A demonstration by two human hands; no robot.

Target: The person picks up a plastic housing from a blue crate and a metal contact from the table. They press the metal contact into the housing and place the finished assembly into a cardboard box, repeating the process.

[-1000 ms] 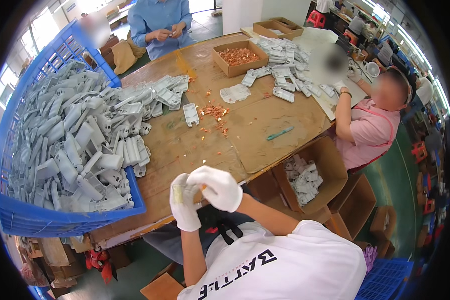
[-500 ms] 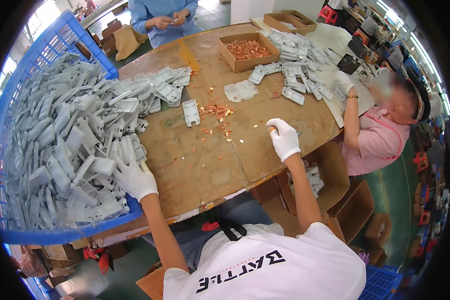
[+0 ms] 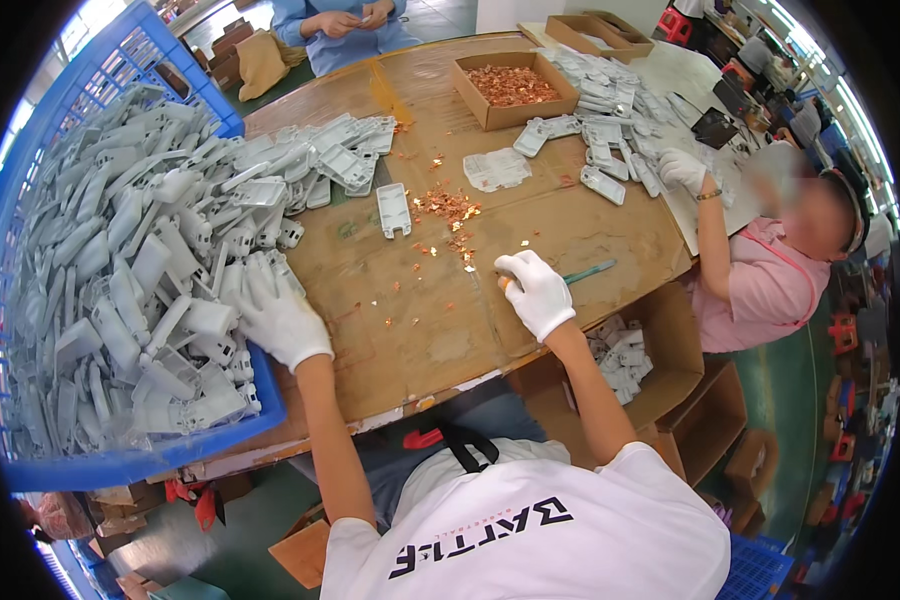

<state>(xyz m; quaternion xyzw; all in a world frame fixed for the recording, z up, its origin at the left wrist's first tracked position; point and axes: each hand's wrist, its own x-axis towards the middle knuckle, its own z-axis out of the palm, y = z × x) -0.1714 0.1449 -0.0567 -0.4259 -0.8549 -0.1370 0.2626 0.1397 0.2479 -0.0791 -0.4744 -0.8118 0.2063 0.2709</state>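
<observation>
My left hand (image 3: pixel 282 316), in a white glove, lies with fingers stretched out on the right side of a heap of light grey plastic casings (image 3: pixel 120 250), at the blue crate's edge. Whether it has hold of a casing does not show. My right hand (image 3: pixel 537 295), also gloved, is over the tabletop with its fingers curled together. An orange-toned spot shows at its fingertips; I cannot tell what it is. Beside this hand is a slim teal tool (image 3: pixel 590 271). Ahead lie one casing (image 3: pixel 394 211), open side up, and scattered small copper-coloured pieces (image 3: pixel 448 207).
The blue crate (image 3: pixel 130 468) stands at the left. A cardboard box (image 3: pixel 500 113) of copper pieces sits at the back, near more casings (image 3: pixel 610 85) and a clear plastic piece (image 3: pixel 497 170). Below the table's right edge is an open carton (image 3: pixel 670 365). Co-workers are opposite and at the right.
My right hand has moved left and slightly nearer, leaving more of the teal tool in sight. My left hand stays at the heap. The whole view has shifted slightly.
</observation>
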